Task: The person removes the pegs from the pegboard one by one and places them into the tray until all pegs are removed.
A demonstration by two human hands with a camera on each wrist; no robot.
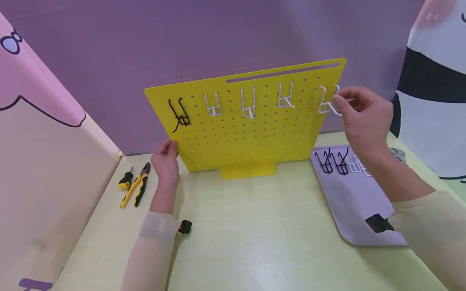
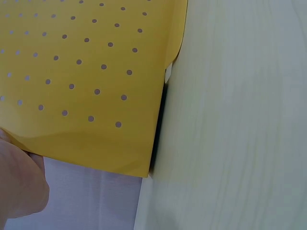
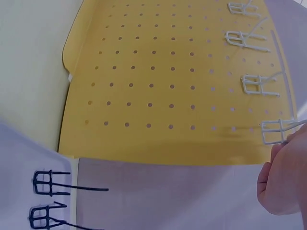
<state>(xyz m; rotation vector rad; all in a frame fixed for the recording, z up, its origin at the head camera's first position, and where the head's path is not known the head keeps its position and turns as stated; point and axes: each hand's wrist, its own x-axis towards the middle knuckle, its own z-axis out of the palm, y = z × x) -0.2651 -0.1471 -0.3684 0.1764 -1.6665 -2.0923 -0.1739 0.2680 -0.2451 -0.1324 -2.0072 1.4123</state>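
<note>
A yellow pegboard [image 1: 240, 141] stands upright on the table, its top row carrying one black wire hook [image 1: 179, 116] at the left and several white wire hooks [image 1: 248, 105] to its right. With thumb and fingers, my left hand [image 1: 166, 158] grips the board's left edge; in the left wrist view only part of this hand [image 2: 21, 179] shows. My right hand [image 1: 365, 115] pinches a white pegboard hook [image 1: 325, 106] at the board's upper right. In the right wrist view that hook [image 3: 273, 132] is against or just before the board; whether its ends sit in the holes cannot be told.
On the right a lavender tray [image 1: 349, 214] holds black hooks [image 1: 340, 163] and white hooks [image 1: 354, 165], partly behind my right forearm. Pliers [image 1: 137, 186] and a stubby screwdriver [image 1: 126, 180] lie at the left. A purple backdrop [image 1: 182, 40] rises behind the board.
</note>
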